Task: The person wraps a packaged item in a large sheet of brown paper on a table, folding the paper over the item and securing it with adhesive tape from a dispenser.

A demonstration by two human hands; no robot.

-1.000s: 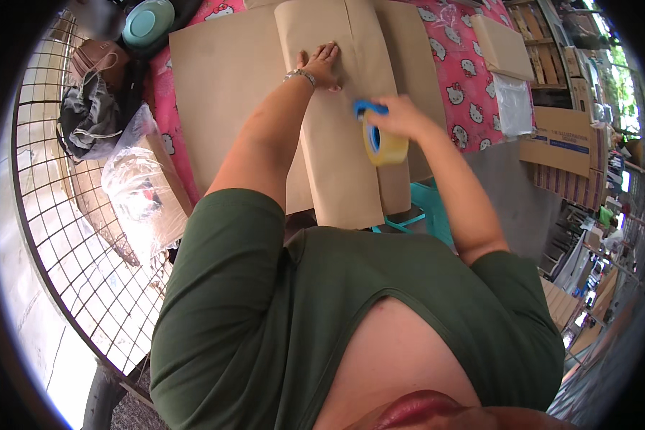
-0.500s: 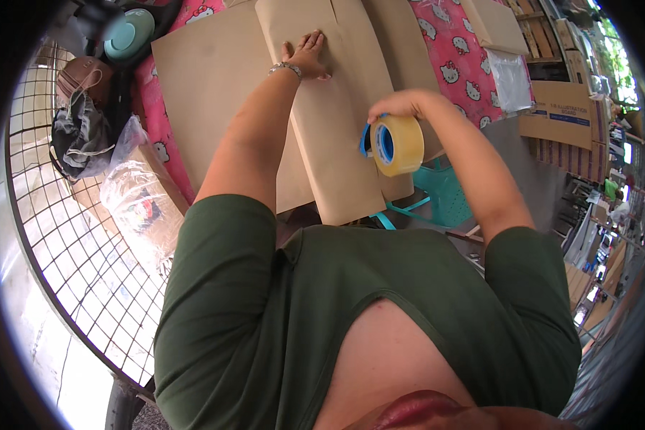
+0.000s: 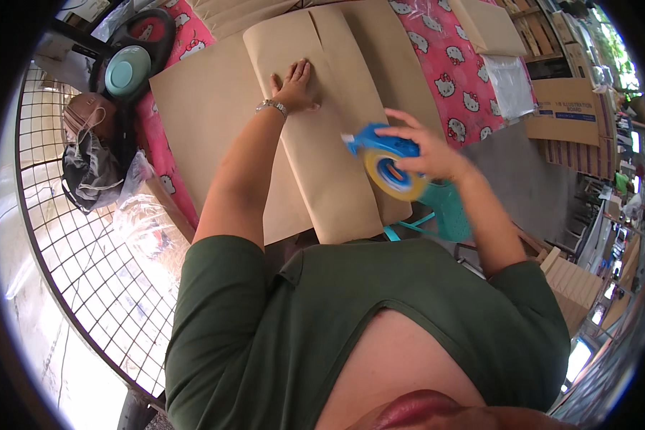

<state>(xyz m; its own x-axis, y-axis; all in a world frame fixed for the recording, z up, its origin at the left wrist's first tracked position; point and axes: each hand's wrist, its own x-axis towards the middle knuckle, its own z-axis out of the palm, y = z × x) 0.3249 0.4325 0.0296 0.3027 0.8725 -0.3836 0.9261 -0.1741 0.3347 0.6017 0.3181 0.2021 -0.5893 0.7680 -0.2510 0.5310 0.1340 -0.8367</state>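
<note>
Brown kraft paper [image 3: 330, 165] lies folded over in a long flat bundle, on top of a wider brown sheet [image 3: 208, 107]. My left hand [image 3: 294, 89] rests flat on the fold's upper part, fingers spread. To the right, above the paper's near right edge, my right hand [image 3: 433, 152] grips a blue tape dispenser [image 3: 394, 143]. It carries a wide roll of yellowish packing tape [image 3: 380, 172]. The dispenser is held off the paper, its cutting end toward the left, and is slightly blurred.
A pink patterned tablecloth [image 3: 448, 86] covers the table. A wrapped brown parcel [image 3: 484, 27] and a clear plastic packet [image 3: 510, 82] lie at the far right. At left are a light-teal round container [image 3: 127, 72], bags and a wire mesh [image 3: 86, 287]. A teal chair [image 3: 448, 211] stands close by.
The tape dispenser has turned in my right hand, so its blue body now shows on top and its cutting end points left. My left hand stays pressed on the paper.
</note>
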